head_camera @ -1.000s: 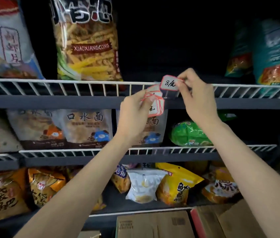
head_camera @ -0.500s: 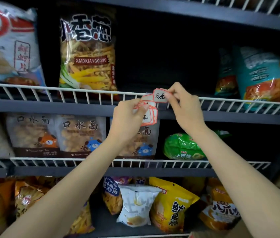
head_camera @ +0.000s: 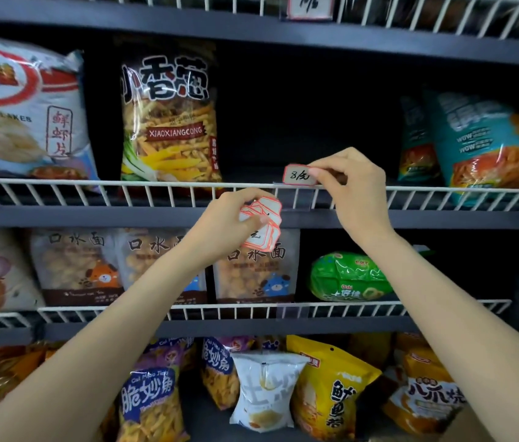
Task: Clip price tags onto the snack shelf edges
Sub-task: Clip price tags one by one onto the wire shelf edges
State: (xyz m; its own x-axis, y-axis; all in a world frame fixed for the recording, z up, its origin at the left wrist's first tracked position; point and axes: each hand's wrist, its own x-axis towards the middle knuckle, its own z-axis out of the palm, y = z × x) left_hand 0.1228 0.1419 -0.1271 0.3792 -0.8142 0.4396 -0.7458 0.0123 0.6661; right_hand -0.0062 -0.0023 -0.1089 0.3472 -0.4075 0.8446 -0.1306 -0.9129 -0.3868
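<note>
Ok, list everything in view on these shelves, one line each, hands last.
price tag: one, white with red border, handwritten, at the top wire of the middle shelf rail.
tag stack: several, white and red, in front of the shelf edge.
clipped tag: one, on the top shelf rail.
wire rails: white, along the dark shelf edges.
shrimp chip bag: one, white and red, far left.
onion stick bag: one, black and yellow.
teal bags: two, right.
bear-print bags: three, beige, shelf below.
green bag: one, beside them.
bottom-shelf bags: many; yellow, white, orange, blue.
left hand: grip on the tag stack.
right hand: pinches the price tag.
</note>
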